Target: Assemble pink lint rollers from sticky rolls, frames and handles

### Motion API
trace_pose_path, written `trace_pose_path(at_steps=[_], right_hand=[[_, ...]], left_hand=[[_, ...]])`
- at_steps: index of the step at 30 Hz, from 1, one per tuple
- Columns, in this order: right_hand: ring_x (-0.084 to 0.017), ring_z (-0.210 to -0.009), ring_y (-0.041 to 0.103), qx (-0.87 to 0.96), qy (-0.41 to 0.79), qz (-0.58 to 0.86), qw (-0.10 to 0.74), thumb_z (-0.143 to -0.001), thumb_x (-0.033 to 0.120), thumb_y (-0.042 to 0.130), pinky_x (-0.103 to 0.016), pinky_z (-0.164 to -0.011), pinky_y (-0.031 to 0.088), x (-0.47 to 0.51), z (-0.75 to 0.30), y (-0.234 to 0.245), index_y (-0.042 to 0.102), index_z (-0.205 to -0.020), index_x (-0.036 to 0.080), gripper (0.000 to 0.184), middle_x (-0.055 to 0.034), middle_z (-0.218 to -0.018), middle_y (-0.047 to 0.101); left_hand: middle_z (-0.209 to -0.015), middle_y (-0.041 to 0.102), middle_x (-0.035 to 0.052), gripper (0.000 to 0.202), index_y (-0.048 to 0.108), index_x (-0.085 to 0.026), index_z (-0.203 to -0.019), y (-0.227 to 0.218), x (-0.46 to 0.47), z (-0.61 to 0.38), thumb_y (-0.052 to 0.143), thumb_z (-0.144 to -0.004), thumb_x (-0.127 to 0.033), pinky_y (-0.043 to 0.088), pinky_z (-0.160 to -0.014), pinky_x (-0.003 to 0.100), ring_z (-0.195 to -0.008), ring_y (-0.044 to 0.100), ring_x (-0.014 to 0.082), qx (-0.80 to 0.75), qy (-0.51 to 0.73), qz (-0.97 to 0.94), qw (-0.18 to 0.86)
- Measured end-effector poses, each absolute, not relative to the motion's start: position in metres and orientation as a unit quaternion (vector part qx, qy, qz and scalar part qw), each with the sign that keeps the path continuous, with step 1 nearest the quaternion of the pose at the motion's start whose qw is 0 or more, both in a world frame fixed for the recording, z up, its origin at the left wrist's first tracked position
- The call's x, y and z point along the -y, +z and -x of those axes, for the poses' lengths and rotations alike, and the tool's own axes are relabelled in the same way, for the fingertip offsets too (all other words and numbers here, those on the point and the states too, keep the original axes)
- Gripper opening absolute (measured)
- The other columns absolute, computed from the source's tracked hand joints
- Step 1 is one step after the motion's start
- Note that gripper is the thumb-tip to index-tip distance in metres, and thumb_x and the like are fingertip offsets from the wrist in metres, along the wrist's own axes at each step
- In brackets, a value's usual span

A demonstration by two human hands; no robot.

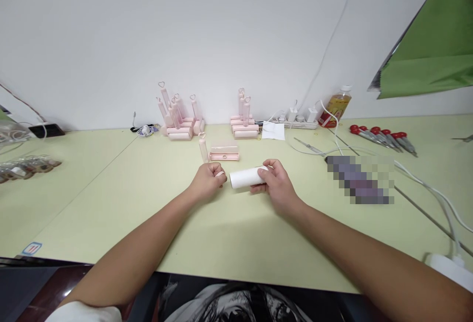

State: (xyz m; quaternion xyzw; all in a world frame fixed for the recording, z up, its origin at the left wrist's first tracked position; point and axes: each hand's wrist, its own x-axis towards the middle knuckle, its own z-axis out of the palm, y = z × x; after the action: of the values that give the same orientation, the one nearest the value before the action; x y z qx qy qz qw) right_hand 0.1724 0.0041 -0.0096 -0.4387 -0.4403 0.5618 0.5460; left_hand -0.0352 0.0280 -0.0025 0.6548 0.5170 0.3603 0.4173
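Note:
My right hand point(275, 183) is closed around a white paper roll point(246, 178), which looks like a lint roller refill. The roll lies nearly level above the table, its open end facing left. Just left of that end, my left hand point(210, 181) is curled shut, with a small white scrap point(220, 173) showing between thumb and fingers. Behind the hands lies a pink lint roller case point(224, 156) with its clear cover raised. Beside it stands a pink handle point(203, 148) with a heart-shaped loop.
Pink lint rollers point(180, 135) stand in two groups by the wall, the second group point(246, 133) further right. A power strip point(301, 125), white paper point(273, 130), a drink bottle point(335, 107) and several red-capped tools point(384, 138) line the back right. A cable point(424, 184) crosses the right side.

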Motion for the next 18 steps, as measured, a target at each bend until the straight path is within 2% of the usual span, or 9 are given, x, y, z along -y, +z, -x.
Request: trace_pose_path(at_steps=[3,8,11,14,18], right_hand=[[-0.014,-0.061,0.063,0.424,0.573,0.446,0.541,-0.077,0.034,0.062,-0.034,-0.055,0.060,-0.0048,-0.1732,-0.0086,0.044,-0.095,0.024,0.027,0.0038,-0.086,0.056],[-0.014,-0.062,0.064,0.428,0.590,0.440,0.525,-0.079,0.031,0.061,-0.033,-0.056,0.060,-0.0041,-0.1719,-0.0100,0.048,-0.088,0.022,0.018,0.0030,-0.083,0.055],[-0.014,-0.063,0.065,0.428,0.602,0.429,0.519,-0.079,0.030,0.061,-0.034,-0.056,0.061,-0.0042,-0.1713,-0.0120,0.049,-0.086,0.022,0.016,0.0024,-0.084,0.056],[-0.014,-0.062,0.065,0.417,0.617,0.419,0.520,-0.080,0.029,0.060,-0.034,-0.056,0.060,-0.0045,-0.1713,-0.0127,0.049,-0.086,0.022,0.014,0.0020,-0.084,0.056],[-0.015,-0.062,0.066,0.401,0.641,0.400,0.518,-0.081,0.028,0.060,-0.034,-0.056,0.060,-0.0035,-0.1709,-0.0110,0.048,-0.084,0.022,0.015,0.0018,-0.082,0.057]], left_hand=[[-0.055,0.044,-0.0058,0.021,0.037,-0.020,-0.061,-0.0008,-0.0276,0.0359,0.056,-0.069,-0.026,0.035,-0.050,0.023,-0.049,0.045,0.0092,-0.508,0.379,-0.664,0.398],[-0.064,0.045,-0.0055,0.007,0.042,-0.021,-0.075,0.0018,-0.0237,0.0382,0.048,-0.071,-0.021,0.035,-0.055,0.024,-0.055,0.042,0.0100,-0.470,0.392,-0.703,0.363],[-0.069,0.047,-0.0044,0.008,0.044,-0.021,-0.082,0.0032,-0.0213,0.0389,0.044,-0.074,-0.020,0.036,-0.057,0.025,-0.059,0.043,0.0110,-0.449,0.383,-0.727,0.350],[-0.066,0.045,-0.0039,0.006,0.043,-0.021,-0.081,0.0037,-0.0196,0.0393,0.044,-0.080,-0.026,0.036,-0.058,0.026,-0.060,0.042,0.0123,-0.440,0.360,-0.752,0.334],[-0.068,0.047,-0.0024,0.023,0.042,-0.021,-0.081,0.0029,-0.0185,0.0398,0.044,-0.084,-0.044,0.036,-0.060,0.027,-0.062,0.042,0.0132,-0.424,0.376,-0.773,0.284]])
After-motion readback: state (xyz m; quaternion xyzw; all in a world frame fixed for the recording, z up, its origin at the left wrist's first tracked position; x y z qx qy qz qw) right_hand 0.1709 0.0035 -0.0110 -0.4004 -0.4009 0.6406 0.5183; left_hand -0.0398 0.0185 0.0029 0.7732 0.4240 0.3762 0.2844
